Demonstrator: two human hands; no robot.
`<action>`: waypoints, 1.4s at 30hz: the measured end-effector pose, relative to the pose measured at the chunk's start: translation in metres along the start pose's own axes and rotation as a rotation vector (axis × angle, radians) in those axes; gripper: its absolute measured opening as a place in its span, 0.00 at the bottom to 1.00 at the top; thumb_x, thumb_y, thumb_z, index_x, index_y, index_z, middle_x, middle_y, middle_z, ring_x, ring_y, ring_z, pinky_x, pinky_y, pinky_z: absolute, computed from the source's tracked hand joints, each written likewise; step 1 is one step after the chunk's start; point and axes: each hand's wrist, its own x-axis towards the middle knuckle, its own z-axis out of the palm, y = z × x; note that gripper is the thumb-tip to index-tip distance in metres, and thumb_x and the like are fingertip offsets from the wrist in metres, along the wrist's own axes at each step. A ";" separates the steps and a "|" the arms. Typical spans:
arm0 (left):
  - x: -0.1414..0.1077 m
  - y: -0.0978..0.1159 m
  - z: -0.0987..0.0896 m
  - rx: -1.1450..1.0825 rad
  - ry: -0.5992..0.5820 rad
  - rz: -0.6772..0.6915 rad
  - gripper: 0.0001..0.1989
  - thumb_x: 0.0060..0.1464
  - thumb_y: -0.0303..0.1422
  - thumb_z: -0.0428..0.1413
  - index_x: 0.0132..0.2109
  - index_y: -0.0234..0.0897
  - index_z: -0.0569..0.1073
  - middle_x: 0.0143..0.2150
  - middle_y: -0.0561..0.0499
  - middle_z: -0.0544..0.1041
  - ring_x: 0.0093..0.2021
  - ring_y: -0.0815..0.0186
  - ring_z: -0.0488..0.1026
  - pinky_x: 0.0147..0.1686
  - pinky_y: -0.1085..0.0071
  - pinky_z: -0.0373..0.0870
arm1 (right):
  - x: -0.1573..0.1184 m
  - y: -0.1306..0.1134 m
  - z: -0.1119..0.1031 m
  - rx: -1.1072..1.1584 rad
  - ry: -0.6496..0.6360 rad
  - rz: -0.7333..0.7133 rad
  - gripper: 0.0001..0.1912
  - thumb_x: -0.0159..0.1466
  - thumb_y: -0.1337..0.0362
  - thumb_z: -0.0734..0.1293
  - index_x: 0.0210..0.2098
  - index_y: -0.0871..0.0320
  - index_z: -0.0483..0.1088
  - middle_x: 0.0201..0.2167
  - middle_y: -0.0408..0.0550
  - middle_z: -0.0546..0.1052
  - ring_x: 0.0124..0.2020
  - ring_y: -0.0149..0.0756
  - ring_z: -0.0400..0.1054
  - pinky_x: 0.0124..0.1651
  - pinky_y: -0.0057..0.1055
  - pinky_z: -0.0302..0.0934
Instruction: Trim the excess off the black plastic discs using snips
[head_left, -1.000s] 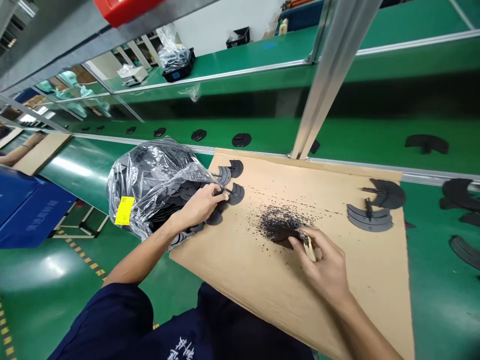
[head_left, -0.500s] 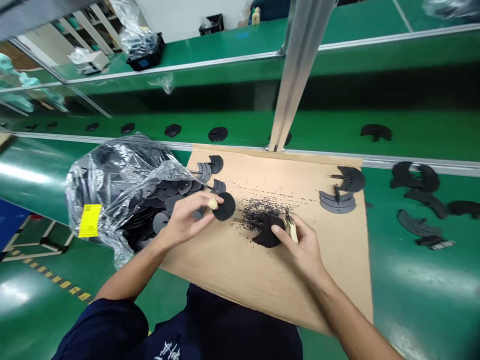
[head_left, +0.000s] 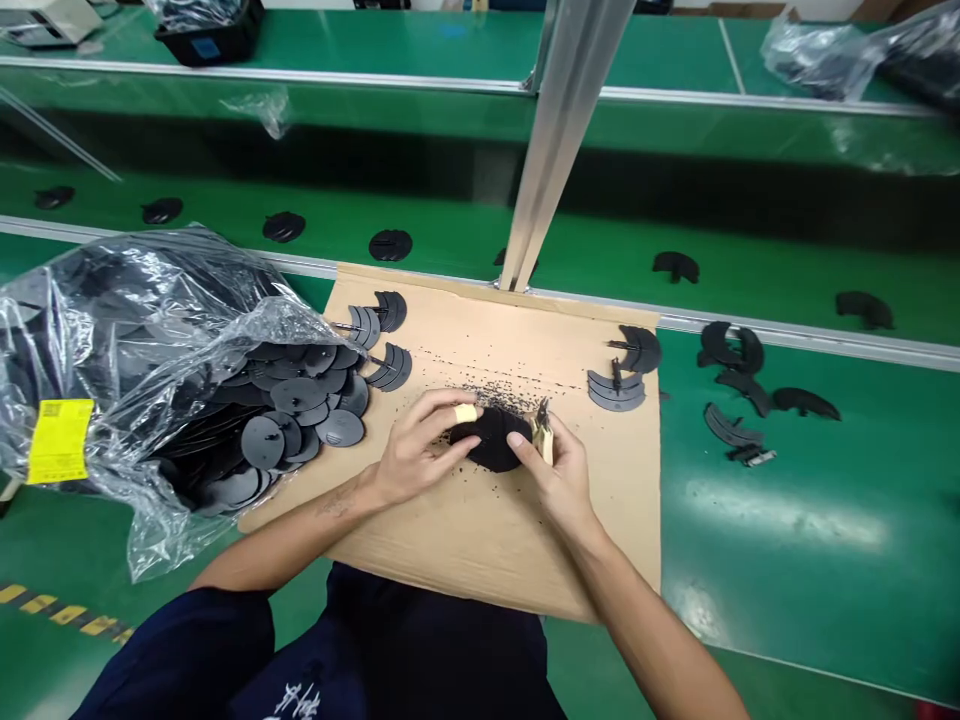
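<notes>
Over the cardboard sheet (head_left: 450, 540), above scattered black bits (head_left: 499, 390), the black disc (head_left: 495, 442) was clamped between my left fingers (head_left: 454, 458) and right fingers (head_left: 527, 456), the latter also gripping a small metal tool (head_left: 542, 411). From its thin look, I judged it light, fairly stiff, possibly slippery; opposite rims seemed the soundest hold.
</notes>
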 end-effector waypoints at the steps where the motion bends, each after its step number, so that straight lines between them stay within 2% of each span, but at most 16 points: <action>1: -0.001 0.000 0.002 0.009 -0.019 -0.020 0.15 0.60 0.30 0.61 0.54 0.40 0.74 0.51 0.43 0.76 0.53 0.59 0.76 0.52 0.59 0.77 | 0.000 0.000 0.001 -0.009 -0.006 -0.006 0.21 0.57 0.46 0.74 0.39 0.55 0.70 0.32 0.43 0.73 0.34 0.36 0.65 0.39 0.32 0.64; 5: -0.005 -0.003 0.009 0.001 -0.069 -0.095 0.17 0.63 0.32 0.58 0.58 0.39 0.73 0.52 0.42 0.76 0.54 0.58 0.76 0.54 0.57 0.76 | -0.002 0.001 0.003 -0.052 -0.004 -0.043 0.20 0.58 0.46 0.73 0.39 0.55 0.70 0.34 0.45 0.74 0.36 0.38 0.67 0.40 0.33 0.66; 10: -0.007 -0.007 0.012 -0.103 -0.114 -0.146 0.18 0.65 0.32 0.56 0.61 0.38 0.70 0.52 0.42 0.80 0.52 0.60 0.78 0.52 0.61 0.78 | -0.003 0.001 0.004 -0.086 0.002 -0.053 0.18 0.60 0.48 0.72 0.37 0.55 0.70 0.32 0.44 0.73 0.34 0.37 0.66 0.39 0.32 0.65; 17: -0.009 -0.010 0.010 -0.139 -0.096 -0.194 0.17 0.64 0.31 0.56 0.59 0.35 0.72 0.51 0.40 0.80 0.50 0.60 0.80 0.50 0.63 0.80 | -0.001 0.000 0.004 -0.101 -0.001 -0.071 0.18 0.60 0.48 0.72 0.37 0.55 0.70 0.32 0.44 0.73 0.34 0.36 0.66 0.38 0.32 0.65; 29: -0.006 -0.003 0.009 -0.028 -0.080 -0.093 0.17 0.64 0.30 0.55 0.60 0.39 0.72 0.49 0.44 0.82 0.48 0.62 0.80 0.48 0.63 0.80 | -0.003 -0.004 0.005 -0.149 0.010 -0.104 0.16 0.62 0.49 0.71 0.38 0.54 0.69 0.32 0.45 0.74 0.34 0.37 0.68 0.38 0.33 0.66; 35: -0.005 -0.003 0.010 -0.056 -0.092 -0.102 0.17 0.65 0.31 0.55 0.59 0.37 0.73 0.48 0.43 0.82 0.47 0.62 0.80 0.49 0.63 0.80 | -0.004 -0.004 0.005 -0.150 -0.017 -0.107 0.14 0.62 0.51 0.70 0.37 0.54 0.69 0.32 0.44 0.74 0.33 0.36 0.67 0.37 0.32 0.66; 38: -0.007 -0.004 0.011 -0.123 -0.100 -0.173 0.17 0.64 0.32 0.56 0.59 0.37 0.73 0.50 0.42 0.81 0.50 0.60 0.79 0.50 0.61 0.79 | -0.004 -0.005 0.005 -0.147 -0.022 -0.118 0.14 0.62 0.51 0.71 0.37 0.54 0.69 0.32 0.44 0.74 0.33 0.36 0.67 0.37 0.32 0.66; 42: -0.010 -0.010 0.013 -0.325 -0.163 -0.411 0.21 0.64 0.36 0.57 0.62 0.38 0.69 0.53 0.41 0.80 0.49 0.59 0.80 0.45 0.64 0.81 | -0.004 -0.005 0.005 -0.170 -0.031 -0.131 0.14 0.63 0.50 0.70 0.37 0.54 0.70 0.32 0.44 0.74 0.32 0.36 0.67 0.37 0.33 0.66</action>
